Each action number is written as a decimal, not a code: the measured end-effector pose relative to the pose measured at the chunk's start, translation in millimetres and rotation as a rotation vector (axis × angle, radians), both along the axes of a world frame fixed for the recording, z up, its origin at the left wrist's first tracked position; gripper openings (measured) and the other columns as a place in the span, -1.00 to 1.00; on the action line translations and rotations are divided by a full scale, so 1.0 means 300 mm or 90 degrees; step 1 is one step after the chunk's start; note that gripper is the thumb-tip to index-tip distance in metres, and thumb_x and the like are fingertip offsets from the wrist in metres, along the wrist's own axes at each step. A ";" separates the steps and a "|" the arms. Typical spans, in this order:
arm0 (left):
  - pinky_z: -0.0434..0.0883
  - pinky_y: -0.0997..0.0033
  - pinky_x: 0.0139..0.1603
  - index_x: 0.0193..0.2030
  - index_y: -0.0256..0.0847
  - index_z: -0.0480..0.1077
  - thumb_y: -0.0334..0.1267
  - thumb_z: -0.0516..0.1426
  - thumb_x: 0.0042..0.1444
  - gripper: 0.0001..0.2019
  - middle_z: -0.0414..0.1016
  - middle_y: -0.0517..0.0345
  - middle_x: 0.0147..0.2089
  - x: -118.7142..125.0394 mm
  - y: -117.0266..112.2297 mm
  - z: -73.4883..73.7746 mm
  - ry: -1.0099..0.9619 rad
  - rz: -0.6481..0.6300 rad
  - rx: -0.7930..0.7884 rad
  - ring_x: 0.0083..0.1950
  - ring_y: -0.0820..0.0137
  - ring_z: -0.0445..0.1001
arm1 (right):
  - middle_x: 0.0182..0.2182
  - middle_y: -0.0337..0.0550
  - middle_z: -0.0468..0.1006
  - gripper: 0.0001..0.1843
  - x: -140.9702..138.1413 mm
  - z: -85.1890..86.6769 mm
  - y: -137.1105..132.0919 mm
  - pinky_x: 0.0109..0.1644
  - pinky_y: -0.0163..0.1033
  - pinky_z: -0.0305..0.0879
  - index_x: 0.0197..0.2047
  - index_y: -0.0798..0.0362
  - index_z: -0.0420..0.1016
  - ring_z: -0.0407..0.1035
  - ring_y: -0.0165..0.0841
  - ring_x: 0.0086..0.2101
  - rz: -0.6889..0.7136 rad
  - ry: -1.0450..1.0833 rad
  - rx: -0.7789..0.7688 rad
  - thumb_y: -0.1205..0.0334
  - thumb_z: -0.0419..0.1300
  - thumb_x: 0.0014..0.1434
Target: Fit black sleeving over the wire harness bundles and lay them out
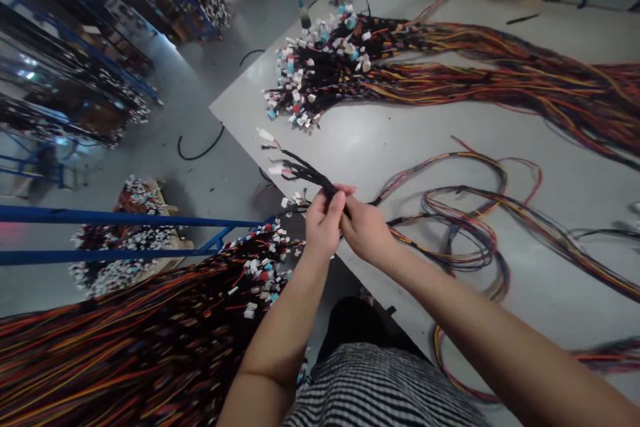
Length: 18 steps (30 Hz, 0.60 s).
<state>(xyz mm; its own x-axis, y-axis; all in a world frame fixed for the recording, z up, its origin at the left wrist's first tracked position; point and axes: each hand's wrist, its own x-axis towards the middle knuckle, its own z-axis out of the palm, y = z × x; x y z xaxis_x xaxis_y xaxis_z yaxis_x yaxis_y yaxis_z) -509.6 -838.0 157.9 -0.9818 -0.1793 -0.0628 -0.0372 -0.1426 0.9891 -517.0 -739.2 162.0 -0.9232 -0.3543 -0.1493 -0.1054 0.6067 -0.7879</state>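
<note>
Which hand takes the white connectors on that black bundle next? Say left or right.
Probably left: the left hand sits nearer the white connectors at the end of the black bundle, while the right hand lies farther off.

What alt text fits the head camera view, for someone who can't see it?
The left hand and right hand grip a black-wrapped wire harness with white connectors above a grey workbench. Multicoloured harnesses and loose wire loops lie across the bench; another harness bundle fills the lower left.

Glare is blooming on the floor point(200, 90) left of the wire harnesses point(320, 73) (hazy), while fisheye distortion is bending the shelving racks point(80, 60) beyond.
</note>
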 end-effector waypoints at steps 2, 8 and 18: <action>0.44 0.32 -0.07 -0.21 -0.22 0.39 0.08 0.23 0.07 -0.62 0.54 0.09 -0.30 0.007 0.020 -0.009 -0.037 0.005 0.071 -0.19 0.35 0.53 | -0.23 0.04 0.55 -0.63 0.045 -0.025 0.065 -0.24 -0.23 0.22 0.05 0.13 0.35 0.44 -0.19 -0.27 0.017 0.013 0.007 0.08 -0.08 0.37; 0.10 0.59 -0.67 -0.38 -0.18 0.23 0.13 0.18 0.12 -0.59 0.05 0.41 -0.63 -0.030 -0.003 0.018 -0.117 0.031 0.241 -0.70 0.63 0.02 | -0.48 -0.12 0.47 -0.58 0.257 -0.138 0.228 -0.36 -0.26 0.13 -0.25 0.08 0.37 0.36 -0.28 -0.44 0.072 -0.114 0.052 -0.04 -0.12 0.40; 0.14 0.46 -0.73 -0.66 -0.13 0.16 0.40 0.15 -0.27 -0.42 0.09 0.39 -0.82 -0.295 0.105 -0.037 -0.092 -0.244 -0.071 -0.74 0.50 0.03 | -0.08 0.02 0.49 -0.54 0.459 -0.202 0.470 0.06 -0.18 0.25 0.04 0.14 0.45 0.35 -0.21 -0.06 -0.326 0.004 0.100 -0.03 0.22 0.22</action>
